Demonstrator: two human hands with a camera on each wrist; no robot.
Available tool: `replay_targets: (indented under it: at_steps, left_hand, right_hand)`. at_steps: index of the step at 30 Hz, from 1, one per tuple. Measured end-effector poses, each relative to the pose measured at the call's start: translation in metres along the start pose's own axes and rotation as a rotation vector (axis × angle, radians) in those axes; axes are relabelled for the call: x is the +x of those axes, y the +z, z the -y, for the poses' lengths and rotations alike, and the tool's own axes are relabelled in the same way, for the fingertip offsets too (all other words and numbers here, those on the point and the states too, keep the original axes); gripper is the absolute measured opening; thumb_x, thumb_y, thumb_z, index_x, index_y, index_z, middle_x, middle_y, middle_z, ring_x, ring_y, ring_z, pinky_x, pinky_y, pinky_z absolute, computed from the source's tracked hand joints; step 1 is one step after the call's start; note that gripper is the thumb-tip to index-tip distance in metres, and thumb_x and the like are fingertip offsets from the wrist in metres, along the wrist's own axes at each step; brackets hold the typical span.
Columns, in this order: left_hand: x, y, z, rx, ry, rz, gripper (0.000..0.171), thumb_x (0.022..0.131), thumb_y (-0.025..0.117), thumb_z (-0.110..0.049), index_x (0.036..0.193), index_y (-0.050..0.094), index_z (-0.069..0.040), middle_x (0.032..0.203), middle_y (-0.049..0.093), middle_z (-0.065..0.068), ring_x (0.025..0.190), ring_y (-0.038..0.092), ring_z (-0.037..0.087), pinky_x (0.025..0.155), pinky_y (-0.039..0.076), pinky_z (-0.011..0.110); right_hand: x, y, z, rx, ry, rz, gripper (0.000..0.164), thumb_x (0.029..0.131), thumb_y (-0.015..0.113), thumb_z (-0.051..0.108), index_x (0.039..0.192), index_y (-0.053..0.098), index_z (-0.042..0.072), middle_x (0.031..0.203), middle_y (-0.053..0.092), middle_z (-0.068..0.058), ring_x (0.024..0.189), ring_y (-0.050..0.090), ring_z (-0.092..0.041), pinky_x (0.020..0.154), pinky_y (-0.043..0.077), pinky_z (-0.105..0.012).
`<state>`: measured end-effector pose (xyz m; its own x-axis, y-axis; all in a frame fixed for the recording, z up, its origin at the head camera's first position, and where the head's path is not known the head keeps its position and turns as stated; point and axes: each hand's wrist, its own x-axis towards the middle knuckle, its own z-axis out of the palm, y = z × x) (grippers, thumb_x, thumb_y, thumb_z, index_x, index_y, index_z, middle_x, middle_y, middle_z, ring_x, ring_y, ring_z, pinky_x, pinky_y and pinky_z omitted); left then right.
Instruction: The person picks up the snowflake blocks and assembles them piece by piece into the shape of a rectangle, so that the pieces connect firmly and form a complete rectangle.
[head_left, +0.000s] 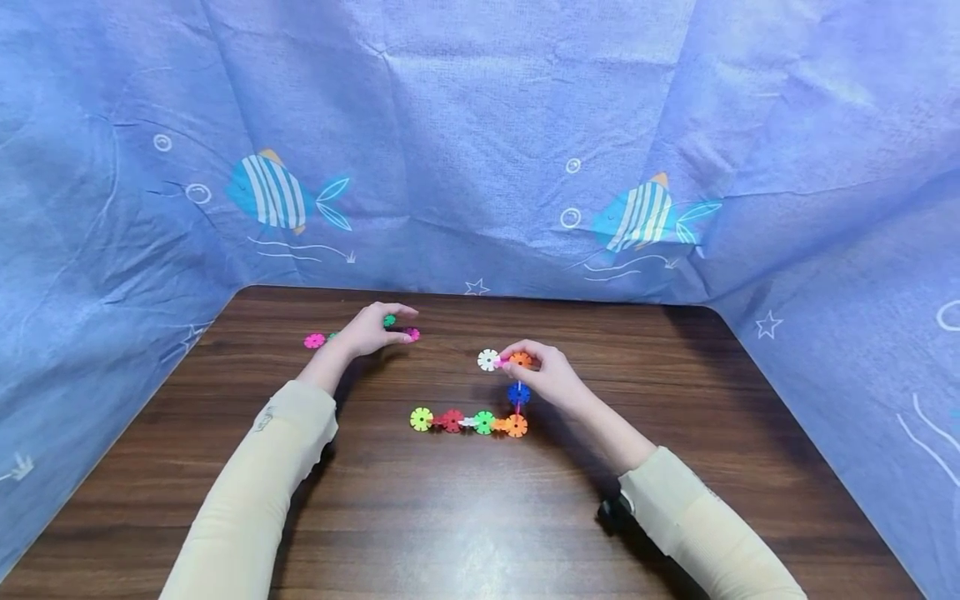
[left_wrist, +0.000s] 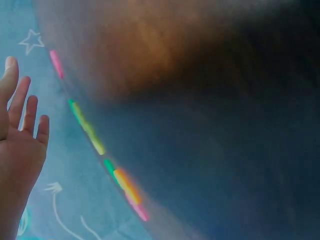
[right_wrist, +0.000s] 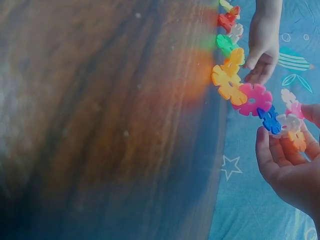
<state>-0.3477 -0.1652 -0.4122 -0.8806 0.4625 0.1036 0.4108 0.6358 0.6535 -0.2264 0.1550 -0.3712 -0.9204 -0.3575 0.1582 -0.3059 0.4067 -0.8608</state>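
My right hand [head_left: 549,375] pinches the upper end of a chain of plastic snowflake discs, near an orange disc [head_left: 520,360]. In the right wrist view its thumb lies against a pink disc [right_wrist: 295,110], the fingers below. A white disc [head_left: 488,360] forms the chain's end. The chain runs down past a blue disc [head_left: 519,393] to an orange corner disc [head_left: 517,426], then left to a yellow disc [head_left: 422,419]. At the back left, my left hand [head_left: 367,329] reaches over loose discs, fingers extended, beside a green disc [head_left: 389,320] and a magenta disc [head_left: 412,334].
A loose pink disc [head_left: 314,340] lies left of the left hand, with a green one partly hidden by the wrist. In the left wrist view, several discs line the wooden table's edge, one yellow-green [left_wrist: 88,129]. A blue fish-print cloth [head_left: 480,167] hangs behind the table [head_left: 390,517].
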Motion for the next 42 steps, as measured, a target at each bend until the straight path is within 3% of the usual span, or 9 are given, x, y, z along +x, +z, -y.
replay_targets:
  at_steps: [3, 7, 15, 21, 27, 33, 42]
  left_hand:
    - [0.000, 0.002, 0.001, 0.015, -0.034, 0.027, 0.048, 0.085, 0.070, -0.013, 0.130, 0.055, -0.004, 0.132, 0.055, 0.015, 0.128, 0.044, 0.033, 0.106, 0.032, 0.050]
    - [0.003, 0.005, 0.004, 0.055, -0.058, 0.050, 0.044, 0.086, 0.069, -0.010, 0.128, 0.057, -0.003, 0.128, 0.058, 0.017, 0.127, 0.046, 0.032, 0.107, 0.033, 0.047]
    - [0.007, 0.007, 0.010, 0.059, -0.087, 0.044, 0.036, 0.083, 0.071, -0.006, 0.118, 0.065, -0.004, 0.118, 0.065, 0.014, 0.120, 0.052, 0.031, 0.103, 0.038, 0.045]
    - [0.005, 0.005, 0.006, -0.001, -0.079, 0.050, 0.029, 0.080, 0.075, -0.008, 0.108, 0.069, -0.006, 0.106, 0.069, 0.008, 0.109, 0.058, 0.029, 0.095, 0.045, 0.043]
    - [0.004, 0.006, 0.005, 0.052, -0.108, 0.069, 0.029, 0.079, 0.075, -0.007, 0.108, 0.070, -0.006, 0.108, 0.068, 0.010, 0.107, 0.057, 0.028, 0.096, 0.044, 0.043]
    - [0.005, 0.006, -0.001, 0.138, -0.077, 0.059, 0.022, 0.075, 0.079, -0.005, 0.096, 0.071, -0.006, 0.094, 0.069, 0.009, 0.089, 0.060, 0.023, 0.083, 0.048, 0.038]
    - [0.001, 0.004, -0.021, 0.130, -0.042, 0.011, 0.024, 0.073, 0.080, -0.005, 0.095, 0.071, -0.004, 0.091, 0.071, 0.008, 0.083, 0.062, 0.019, 0.080, 0.049, 0.036]
  right_hand:
    - [0.001, 0.001, 0.001, 0.004, 0.005, 0.007, 0.019, 0.090, 0.063, 0.007, 0.105, 0.064, -0.003, 0.092, 0.067, -0.021, 0.085, 0.060, -0.040, 0.065, 0.047, -0.020]
    - [0.001, 0.002, 0.001, 0.006, 0.004, 0.008, 0.019, 0.090, 0.063, 0.007, 0.105, 0.064, -0.003, 0.092, 0.067, -0.020, 0.084, 0.061, -0.037, 0.065, 0.047, -0.020]
    - [0.003, 0.002, -0.001, -0.001, -0.005, 0.013, 0.019, 0.090, 0.062, 0.006, 0.106, 0.064, -0.004, 0.093, 0.066, -0.023, 0.082, 0.061, -0.037, 0.063, 0.046, -0.019]
    - [0.013, 0.004, -0.027, 0.001, -0.005, 0.011, 0.021, 0.090, 0.063, 0.011, 0.107, 0.064, -0.001, 0.095, 0.066, -0.024, 0.082, 0.061, -0.034, 0.063, 0.047, -0.020]
    - [0.015, 0.004, -0.036, 0.017, -0.006, 0.011, 0.022, 0.089, 0.066, 0.018, 0.107, 0.066, 0.005, 0.096, 0.067, -0.023, 0.083, 0.063, -0.031, 0.063, 0.048, -0.021]
    - [0.013, 0.004, -0.036, 0.066, -0.005, 0.027, 0.025, 0.089, 0.065, 0.015, 0.111, 0.064, 0.004, 0.102, 0.066, -0.027, 0.091, 0.064, -0.040, 0.072, 0.052, -0.020]
    - [0.013, 0.005, -0.036, 0.046, -0.009, 0.016, 0.027, 0.089, 0.065, 0.014, 0.115, 0.063, 0.005, 0.103, 0.066, -0.024, 0.089, 0.066, -0.035, 0.072, 0.053, -0.021]
